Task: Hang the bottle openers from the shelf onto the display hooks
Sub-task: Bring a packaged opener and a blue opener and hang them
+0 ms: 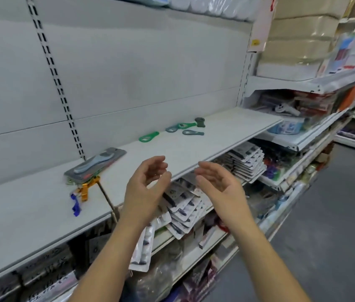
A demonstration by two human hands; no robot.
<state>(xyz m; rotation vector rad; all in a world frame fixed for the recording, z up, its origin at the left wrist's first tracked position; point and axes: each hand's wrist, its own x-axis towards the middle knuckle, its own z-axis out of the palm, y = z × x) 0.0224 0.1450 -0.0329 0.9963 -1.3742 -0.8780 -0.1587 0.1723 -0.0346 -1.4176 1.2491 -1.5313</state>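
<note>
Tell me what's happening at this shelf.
A person faces a white store shelf with the left hand and right hand raised in front of its edge, fingers relaxed, holding nothing. A green bottle opener and a few more loose ones lie further along the shelf, untouched. A carded pack lies to the left.

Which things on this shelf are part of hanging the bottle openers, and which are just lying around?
Job: bright green opener, grey-green openers, dark opener, shelf, left hand, right hand, both empty.
Lying about: carded pack, stacked packs below.
</note>
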